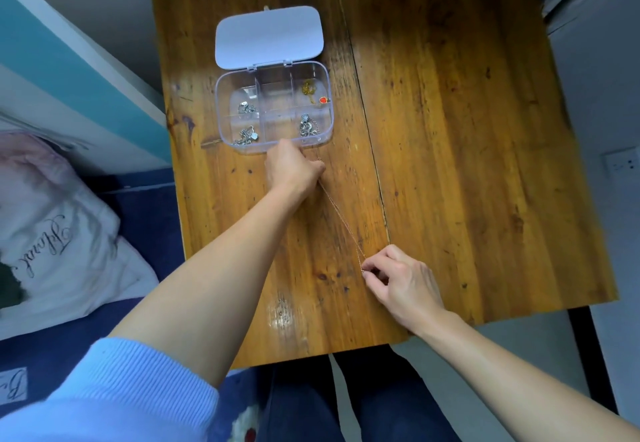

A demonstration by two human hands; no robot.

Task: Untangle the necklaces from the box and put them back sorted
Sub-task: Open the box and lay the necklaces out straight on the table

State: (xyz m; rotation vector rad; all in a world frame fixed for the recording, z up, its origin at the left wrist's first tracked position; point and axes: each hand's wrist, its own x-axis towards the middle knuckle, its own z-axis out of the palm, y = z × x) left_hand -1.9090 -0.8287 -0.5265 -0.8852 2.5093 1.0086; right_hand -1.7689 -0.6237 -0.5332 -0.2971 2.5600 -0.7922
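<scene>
Thin chain [341,221] stretched taut over wooden counter [467,130], long axis running diagonally from near the box down-right toward the front edge. Far end in left hand [294,168], fist closed just in front of box [223,119]; fingers curled around chain, exact pinch hidden from this angle. Near end in right hand [398,279], thumb and forefinger pressed together pinching the chain tip, other fingers loosely curled.

Box open, lid [269,37] flipped back flat. Silver pieces in two left compartments [246,108] and [246,136], gold chain with red charm [313,93] back right, silver bundle [308,126] front right. Both middle compartments look free.

Chain appears single and knot-free, so likely ready for stowing. Left hand far nearer the box, touching or nearly touching its front wall; front middle cell lies just beyond left knuckles. Probable next move: right hand feeding slack forward along chain's axis while left lowers it in. Risk: chain snagging front-right bundle.
</scene>
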